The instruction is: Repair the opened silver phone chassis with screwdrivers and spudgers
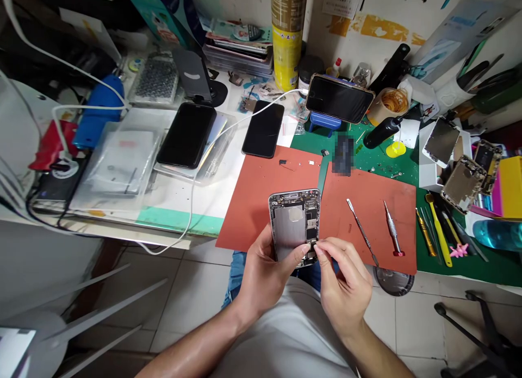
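An opened phone housing (pixel 290 231), its circuit board and metal interior showing, is tilted up above the front edge of the red-brown mat (pixel 253 204). My left hand (pixel 271 272) grips it by the lower left side, the thumb lying across its bottom part. Thumb and forefinger of my right hand (pixel 342 277) are pinched together at the lower right of the housing; whatever they hold is too small to make out. To the right on the mat lie a metal pry tool (pixel 362 231) and a screwdriver (pixel 392 228) with a red end.
Behind are a dark phone (pixel 263 129), another phone (pixel 186 134) on plastic cases, and a phone on a blue stand (pixel 339 99). A white cable (pixel 192 204) hangs over the table edge at left. Tools, a yellow brush (pixel 440 234) and opened phone parts (pixel 464 183) are at right.
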### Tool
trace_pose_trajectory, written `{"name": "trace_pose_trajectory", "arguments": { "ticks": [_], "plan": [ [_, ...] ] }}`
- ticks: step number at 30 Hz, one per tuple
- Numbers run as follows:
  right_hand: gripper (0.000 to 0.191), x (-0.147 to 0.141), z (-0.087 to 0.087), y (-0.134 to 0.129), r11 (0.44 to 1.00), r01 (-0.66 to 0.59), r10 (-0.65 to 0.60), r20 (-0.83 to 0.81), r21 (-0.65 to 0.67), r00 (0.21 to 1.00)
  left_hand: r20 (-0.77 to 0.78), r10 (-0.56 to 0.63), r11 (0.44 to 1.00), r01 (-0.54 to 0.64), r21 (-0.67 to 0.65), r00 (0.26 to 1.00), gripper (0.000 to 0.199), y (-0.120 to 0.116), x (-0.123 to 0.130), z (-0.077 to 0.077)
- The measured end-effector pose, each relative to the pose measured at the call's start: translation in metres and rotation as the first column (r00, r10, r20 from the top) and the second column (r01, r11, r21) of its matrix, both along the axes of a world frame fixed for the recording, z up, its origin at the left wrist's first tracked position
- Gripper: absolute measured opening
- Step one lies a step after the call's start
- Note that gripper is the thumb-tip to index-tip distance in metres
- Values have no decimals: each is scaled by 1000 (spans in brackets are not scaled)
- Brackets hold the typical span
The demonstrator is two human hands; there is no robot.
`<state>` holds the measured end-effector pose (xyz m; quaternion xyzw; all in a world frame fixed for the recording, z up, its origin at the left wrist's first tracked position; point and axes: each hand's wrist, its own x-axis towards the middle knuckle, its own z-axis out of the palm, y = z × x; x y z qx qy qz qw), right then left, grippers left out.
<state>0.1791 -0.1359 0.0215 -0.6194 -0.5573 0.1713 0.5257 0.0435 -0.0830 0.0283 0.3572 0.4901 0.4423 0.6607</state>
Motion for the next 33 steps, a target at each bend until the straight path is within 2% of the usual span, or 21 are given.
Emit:
{"name": "trace_pose_trajectory", "arguments": {
  "ticks": [10, 19, 23, 27, 30, 33],
  "plan": [
    [29, 1, 3, 4, 997, -18, 18, 0, -74, 1000, -11, -13, 998, 12, -61, 1000, 37, 6, 0, -1],
    [36, -1, 3, -2, 999, 16, -16, 13, 50, 1000, -40, 52, 997, -50, 56, 998, 31, -6, 5, -3],
    [42, -3, 0, -3, 991, 30, -45, 105, 133, 993, -61, 58, 993, -51, 106, 996, 28, -13, 6, -11],
    [46, -4, -5, -5, 974, 54, -96, 185, 218, 978, -170, 77, 985, -49, 164, 983, 31, -21, 4, -20],
    [40, -5, -4, -7, 985, 68, -89, 126, 159, 988, -214, 49, 986, -13, 166, 976, 32, -23, 3, -21],
    [28, -5, -2, -7, 988, 151, -150, -30, 32, 988, -224, 28, 986, 10, 164, 974, 30, -23, 4, -19]
  ]
}}
